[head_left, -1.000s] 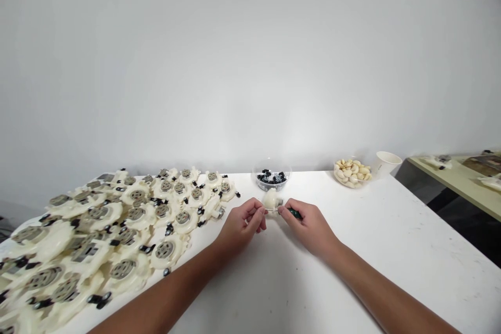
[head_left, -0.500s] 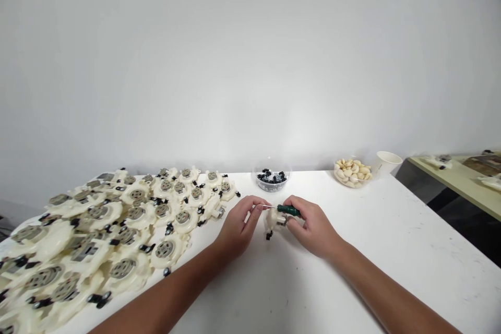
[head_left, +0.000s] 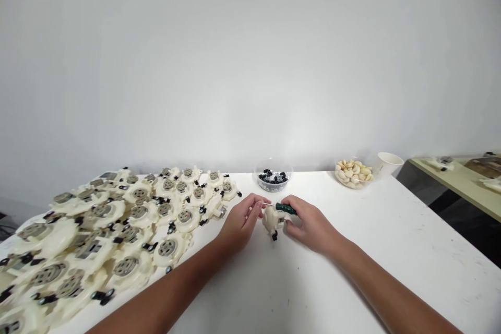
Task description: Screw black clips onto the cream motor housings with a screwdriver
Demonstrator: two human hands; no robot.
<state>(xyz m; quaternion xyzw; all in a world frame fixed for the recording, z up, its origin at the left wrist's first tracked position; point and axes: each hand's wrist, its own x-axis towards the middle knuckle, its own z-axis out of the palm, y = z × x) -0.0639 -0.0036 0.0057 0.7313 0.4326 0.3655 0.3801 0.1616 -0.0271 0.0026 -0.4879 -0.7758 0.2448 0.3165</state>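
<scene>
Over the white table, my right hand (head_left: 309, 222) is closed around the green handle of a screwdriver (head_left: 286, 209). Its thin metal shaft points left, and the tip meets the fingertips of my left hand (head_left: 240, 224). Those fingers are pinched at the edge of a cream plastic motor housing (head_left: 270, 221), which is tilted between both hands. A small black fitting (head_left: 274, 236) sticks out at the housing's lower end. Exactly what the screwdriver tip touches is hidden by my left fingers.
Many similar cream housings (head_left: 167, 248) with grey motors crowd the table's left side. A clear bowl (head_left: 273, 186) of small black parts and screws stands behind my hands. Farther right are a bowl of cream pieces (head_left: 354, 173) and a white cup (head_left: 389, 163). Another table (head_left: 450, 177) lies beyond.
The housing has turned a little, and its black fitting has swung slightly right. The screwdriver has shifted slightly left, and my right thumb stands farther from the handle.
</scene>
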